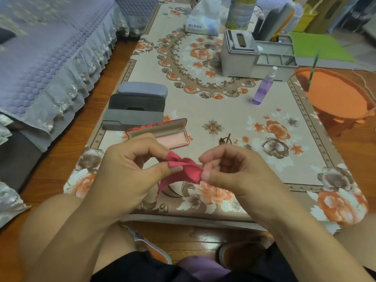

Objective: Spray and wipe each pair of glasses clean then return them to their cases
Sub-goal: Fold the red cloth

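Observation:
A red cleaning cloth (186, 171) is bunched between both hands above the table's near edge. My left hand (130, 165) pinches its left end and my right hand (230, 169) pinches its right end. Just behind my left hand lies an open red glasses case (162, 132) with a pale pink lining. A pair of thin-framed glasses (225, 140) rests on the cloth-covered table just beyond my right hand, partly hidden by it. A purple spray bottle (263, 88) stands upright further back on the right.
Three grey glasses cases (136, 107) sit stacked in a row at the table's left edge. A grey desk organiser (256, 55), a tissue pack (203, 23) and a bottle (240, 13) stand at the back. An orange stool (337, 94) is to the right, a bed (50, 47) to the left.

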